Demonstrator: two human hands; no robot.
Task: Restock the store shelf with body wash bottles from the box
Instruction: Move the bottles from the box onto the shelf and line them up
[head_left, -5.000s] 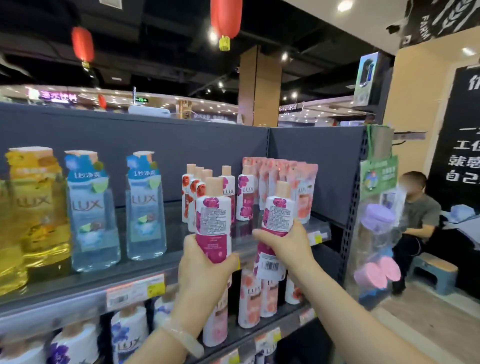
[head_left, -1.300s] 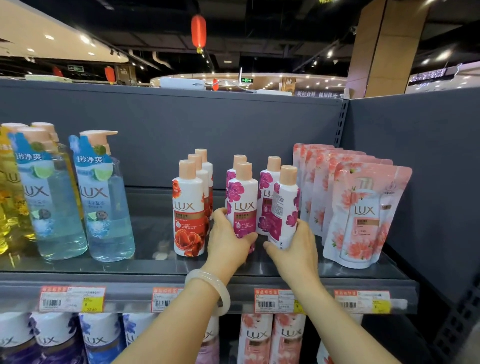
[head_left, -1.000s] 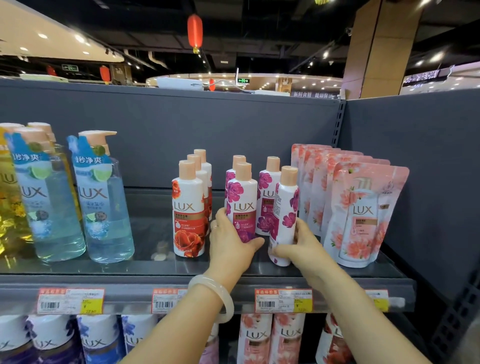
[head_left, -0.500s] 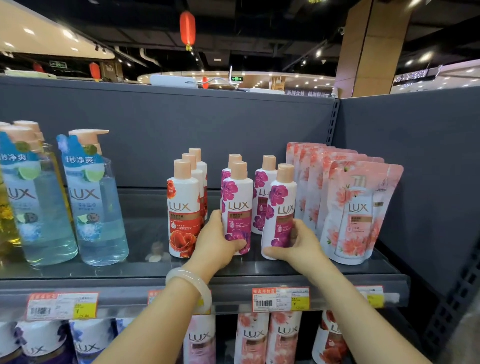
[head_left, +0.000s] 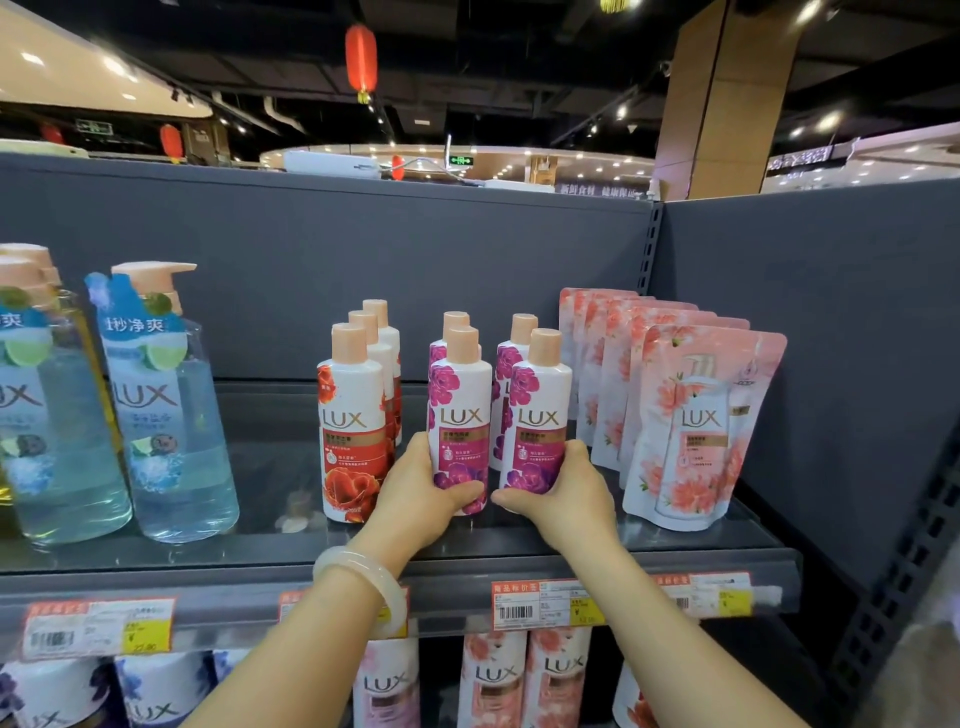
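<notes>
Two white body wash bottles with magenta flowers stand upright side by side at the front of the grey shelf (head_left: 519, 551). My left hand (head_left: 415, 493) wraps the base of the left magenta bottle (head_left: 460, 405). My right hand (head_left: 566, 493) wraps the base of the right magenta bottle (head_left: 537, 410). Both labels face me. Two more magenta bottles (head_left: 511, 353) stand right behind them. The box is out of view.
A row of red-flower bottles (head_left: 353, 415) stands just left of my left hand. Pink refill pouches (head_left: 696, 426) lean at the right, close to my right hand. Large blue pump bottles (head_left: 161, 405) stand at the far left. Price tags line the shelf edge; more bottles fill the shelf below.
Both bottles have gone from held in the air to standing on the shelf. In the last second the right bottle was turned so its label faces front.
</notes>
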